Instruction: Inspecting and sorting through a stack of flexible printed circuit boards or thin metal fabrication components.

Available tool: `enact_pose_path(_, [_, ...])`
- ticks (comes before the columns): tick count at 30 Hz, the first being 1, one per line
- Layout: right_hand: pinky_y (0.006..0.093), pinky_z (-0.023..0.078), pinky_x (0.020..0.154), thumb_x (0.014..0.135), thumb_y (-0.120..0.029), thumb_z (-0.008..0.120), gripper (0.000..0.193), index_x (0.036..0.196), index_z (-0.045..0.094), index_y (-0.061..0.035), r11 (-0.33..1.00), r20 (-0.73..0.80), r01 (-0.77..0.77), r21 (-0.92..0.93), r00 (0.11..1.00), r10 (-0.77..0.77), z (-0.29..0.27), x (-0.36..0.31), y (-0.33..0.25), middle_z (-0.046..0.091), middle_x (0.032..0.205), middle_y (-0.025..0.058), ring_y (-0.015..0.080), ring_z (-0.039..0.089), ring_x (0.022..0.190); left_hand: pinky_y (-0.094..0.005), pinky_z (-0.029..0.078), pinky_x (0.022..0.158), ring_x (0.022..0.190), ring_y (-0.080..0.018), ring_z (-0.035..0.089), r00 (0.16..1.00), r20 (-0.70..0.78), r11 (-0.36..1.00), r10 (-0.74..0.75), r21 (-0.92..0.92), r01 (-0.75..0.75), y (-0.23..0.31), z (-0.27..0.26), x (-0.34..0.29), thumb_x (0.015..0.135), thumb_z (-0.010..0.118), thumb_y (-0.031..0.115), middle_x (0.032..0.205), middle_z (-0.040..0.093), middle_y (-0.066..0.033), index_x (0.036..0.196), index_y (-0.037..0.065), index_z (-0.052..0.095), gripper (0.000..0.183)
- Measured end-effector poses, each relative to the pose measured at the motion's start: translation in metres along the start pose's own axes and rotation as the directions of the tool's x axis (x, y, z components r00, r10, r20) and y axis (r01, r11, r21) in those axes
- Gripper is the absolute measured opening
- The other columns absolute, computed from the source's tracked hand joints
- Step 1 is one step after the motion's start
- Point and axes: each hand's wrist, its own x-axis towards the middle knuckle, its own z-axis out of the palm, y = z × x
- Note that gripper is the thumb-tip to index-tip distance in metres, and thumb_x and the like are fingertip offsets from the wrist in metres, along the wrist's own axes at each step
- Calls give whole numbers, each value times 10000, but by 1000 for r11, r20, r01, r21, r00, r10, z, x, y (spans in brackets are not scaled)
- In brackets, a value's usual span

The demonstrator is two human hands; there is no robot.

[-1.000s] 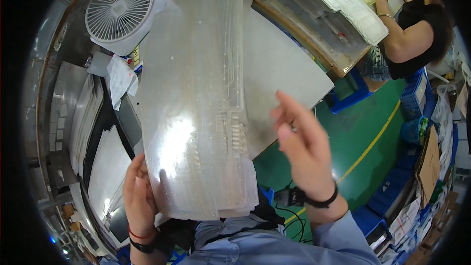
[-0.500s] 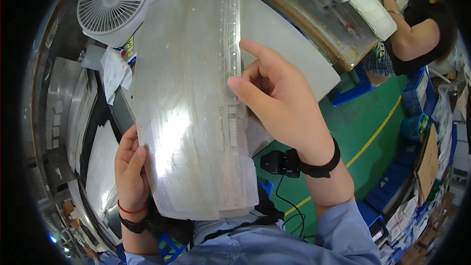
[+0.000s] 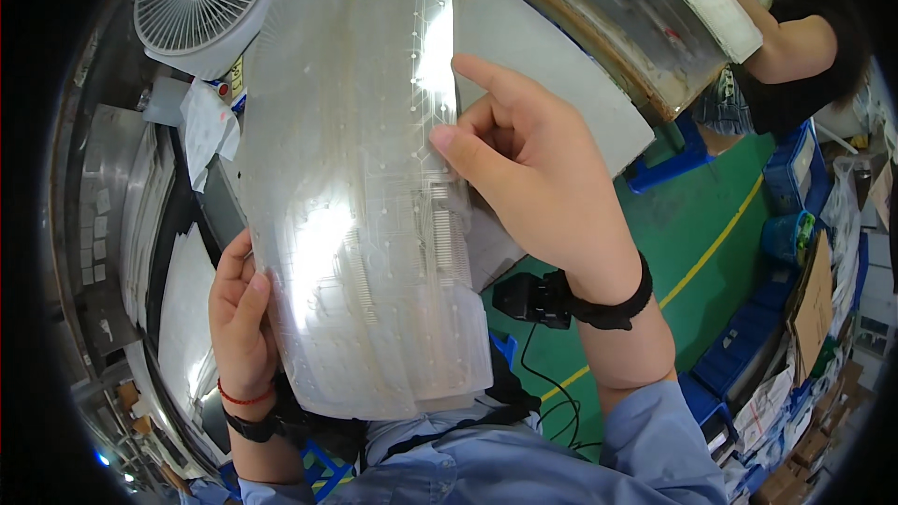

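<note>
A large, translucent plastic sheet [image 3: 327, 131] with fine printed circuit traces spans the middle of the view, bright glare across it. It looks like several layers at the lower end. My left hand [image 3: 241, 323] grips its left edge, thumb on top and fingers partly hidden beneath. On the right edge, my right hand [image 3: 538, 164] pinches the sheet between thumb and curled fingers, while its index finger stretches up along the edge. A black strap with a small black device [image 3: 531, 301] is around the right wrist.
A white fan [image 3: 203, 0] stands at the upper left, with crumpled white paper [image 3: 208, 131] below it. White sheets [image 3: 187, 309] are stacked at the left. A pale board [image 3: 552, 65] lies beyond my right hand. Another person [image 3: 795, 47] works at the upper right. Blue bins [image 3: 744, 346] line the right.
The sheet and both hands have shifted slightly left, and the sheet's tilt has changed, moving the glare onto its upper right edge. Both hands keep their hold.
</note>
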Motion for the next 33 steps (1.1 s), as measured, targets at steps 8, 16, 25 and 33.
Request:
enact_pose_path(8, [213,442,616,907,-108,657,539,1353,440,102,1000,9,-11,-28,1000,11,-2,2,1,624,828,28,67,558,718,-290,418,1010,1152,-174,574,1000,13,1000,4,25,-4,1,-2,0,963,542,140,1257,595,-148,1388,-67,343,512])
enact_pose_path(16, [217,451,649,920,-155,649,530,1352,452,82,1000,-44,-22,3,999,22,0,-2,-3,620,849,29,78,555,733,-287,430,997,1124,-164,587,1000,5,1000,14,1,-14,2,3,0,975,506,108,1236,602,-139,1394,-58,346,478])
enact_pose_path(25, [208,411,719,939,2,561,420,1334,422,41,935,-199,39,353,979,35,13,-93,-4,539,946,37,69,494,830,-291,440,992,1117,-168,591,1000,19,999,4,-49,-3,-3,-5,-2,983,487,108,1256,584,-151,1386,-51,361,451])
enact_pose_path(33, [210,383,599,824,-77,723,314,1071,540,-13,979,-184,-54,195,979,90,40,-149,9,515,860,18,67,450,690,-299,449,1005,1182,-186,564,1000,24,994,18,-108,-15,-3,-6,0,1007,449,158,1307,541,-165,1368,-62,376,429])
